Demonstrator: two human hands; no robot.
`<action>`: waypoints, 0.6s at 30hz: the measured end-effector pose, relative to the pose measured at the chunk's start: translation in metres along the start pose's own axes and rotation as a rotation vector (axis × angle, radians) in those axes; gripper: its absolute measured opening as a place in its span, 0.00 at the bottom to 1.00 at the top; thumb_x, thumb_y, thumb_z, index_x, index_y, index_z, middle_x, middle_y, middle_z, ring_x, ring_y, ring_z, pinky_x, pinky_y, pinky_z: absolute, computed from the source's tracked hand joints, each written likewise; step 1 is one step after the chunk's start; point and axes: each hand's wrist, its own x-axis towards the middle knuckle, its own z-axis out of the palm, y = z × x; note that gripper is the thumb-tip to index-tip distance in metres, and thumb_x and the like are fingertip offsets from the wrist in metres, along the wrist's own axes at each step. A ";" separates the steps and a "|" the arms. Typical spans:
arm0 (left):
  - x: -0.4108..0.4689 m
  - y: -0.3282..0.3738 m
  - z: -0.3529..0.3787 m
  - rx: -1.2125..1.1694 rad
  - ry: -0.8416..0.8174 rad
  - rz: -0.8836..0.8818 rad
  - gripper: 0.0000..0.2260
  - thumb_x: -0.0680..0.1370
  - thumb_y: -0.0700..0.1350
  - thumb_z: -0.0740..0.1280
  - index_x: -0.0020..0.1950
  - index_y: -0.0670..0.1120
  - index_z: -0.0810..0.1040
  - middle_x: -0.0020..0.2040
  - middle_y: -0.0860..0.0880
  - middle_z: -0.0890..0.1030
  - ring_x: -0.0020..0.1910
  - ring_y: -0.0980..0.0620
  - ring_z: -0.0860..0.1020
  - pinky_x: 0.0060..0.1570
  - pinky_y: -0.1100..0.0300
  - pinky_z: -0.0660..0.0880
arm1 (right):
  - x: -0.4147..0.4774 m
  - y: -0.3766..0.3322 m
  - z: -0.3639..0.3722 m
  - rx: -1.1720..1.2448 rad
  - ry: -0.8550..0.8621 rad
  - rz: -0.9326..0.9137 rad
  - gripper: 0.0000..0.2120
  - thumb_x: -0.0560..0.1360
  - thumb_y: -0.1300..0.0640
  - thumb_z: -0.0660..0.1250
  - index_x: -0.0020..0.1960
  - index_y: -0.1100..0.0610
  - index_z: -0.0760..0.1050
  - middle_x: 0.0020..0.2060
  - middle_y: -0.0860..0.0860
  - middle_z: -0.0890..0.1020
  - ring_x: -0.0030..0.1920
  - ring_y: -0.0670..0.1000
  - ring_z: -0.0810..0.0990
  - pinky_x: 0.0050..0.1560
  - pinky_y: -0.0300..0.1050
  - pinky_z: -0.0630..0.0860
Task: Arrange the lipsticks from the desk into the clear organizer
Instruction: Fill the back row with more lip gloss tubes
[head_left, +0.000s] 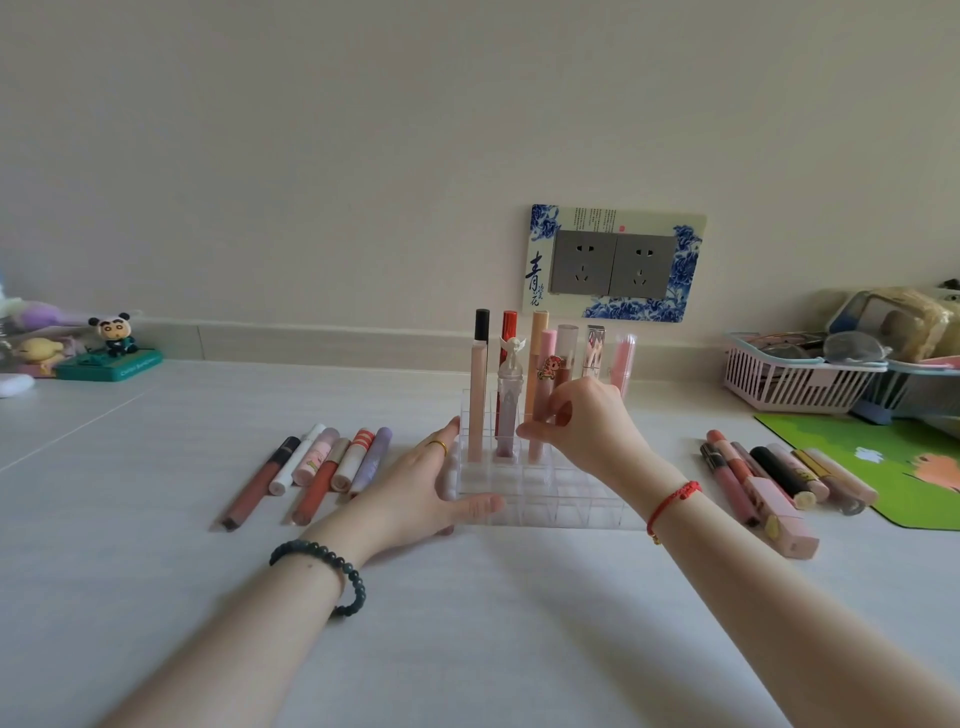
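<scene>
A clear gridded organizer (545, 499) stands mid-desk with several lipsticks upright in its back rows. My left hand (431, 488) grips the organizer's left front corner, thumb on the front edge. My right hand (582, 421) is above the middle cells, its fingers pinched on a pink lipstick with a cartoon sticker (546, 364) that stands upright in a cell. Several lipsticks (322, 467) lie in a row on the desk to the left. Another group of lipsticks (774, 478) lies to the right.
A green mat (904, 467) lies at the right, behind it a pink basket (795, 379) with clutter. Toy figures (111, 343) stand at the back left. A decorated wall socket (613, 265) sits above the organizer.
</scene>
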 end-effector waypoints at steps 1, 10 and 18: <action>0.000 0.000 0.000 -0.001 0.002 -0.003 0.53 0.55 0.77 0.57 0.75 0.56 0.45 0.74 0.60 0.56 0.59 0.68 0.45 0.40 0.87 0.32 | 0.000 0.000 0.000 -0.001 0.004 -0.002 0.12 0.67 0.52 0.72 0.43 0.60 0.80 0.28 0.40 0.69 0.30 0.38 0.68 0.29 0.28 0.61; 0.001 0.001 0.000 -0.010 -0.030 -0.001 0.52 0.56 0.75 0.58 0.75 0.56 0.44 0.75 0.58 0.54 0.58 0.66 0.48 0.37 0.88 0.38 | 0.000 0.002 -0.001 0.019 0.021 -0.008 0.12 0.66 0.51 0.73 0.42 0.59 0.80 0.27 0.40 0.69 0.29 0.37 0.67 0.28 0.26 0.60; 0.001 -0.002 0.002 0.023 -0.033 0.004 0.52 0.56 0.77 0.57 0.75 0.56 0.45 0.75 0.60 0.54 0.64 0.71 0.45 0.58 0.74 0.35 | -0.001 0.004 -0.002 0.048 0.037 -0.001 0.12 0.66 0.52 0.73 0.43 0.59 0.81 0.27 0.43 0.73 0.29 0.40 0.70 0.29 0.29 0.63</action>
